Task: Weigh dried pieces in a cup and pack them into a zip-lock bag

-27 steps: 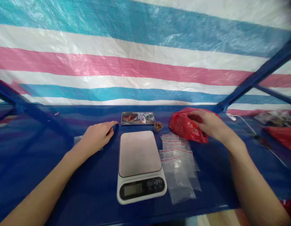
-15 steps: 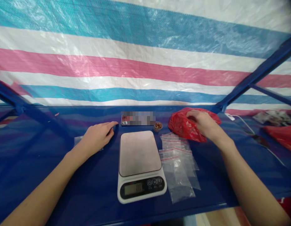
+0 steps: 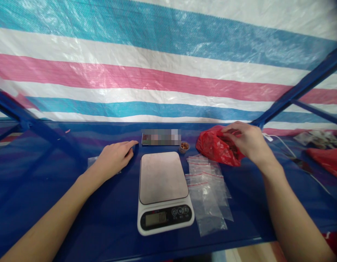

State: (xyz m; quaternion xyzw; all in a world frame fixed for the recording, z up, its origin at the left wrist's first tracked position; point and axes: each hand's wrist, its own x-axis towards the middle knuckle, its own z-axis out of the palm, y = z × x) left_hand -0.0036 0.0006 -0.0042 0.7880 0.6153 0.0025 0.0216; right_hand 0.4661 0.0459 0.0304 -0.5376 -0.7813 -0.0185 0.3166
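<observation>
- Red crumpled plastic bag (image 3: 209, 148) sits at the back right of the glossy blue bench (image 3: 111, 214), mouth turned toward our right hand (image 3: 246, 140), probably so we can get in without crossing anything.
- That hand is bent over the opening, thumb and fingers close together. Some dark reddish-brown stuff shows inside, but we can't tell if we're pinching any of it.
- Our left hand (image 3: 115, 156) rests on the bench, loosely curled with the index finger out, no visible grip on anything. Looks like it's just parked there, clear of the weighing plate.
- White digital scale with a square silver plate (image 3: 164, 178) is front and centre, display our way, we'd guess for easy reading. Seems to say 0.0, and the plate's bare.
- Clear zip bags with red seal lines (image 3: 209, 198) are fanned out right beside it, overlapping, likely so each one's easy to grab.
- Small clear cup (image 3: 184, 151) of brown bits stands behind the scale, near the red bag.
</observation>
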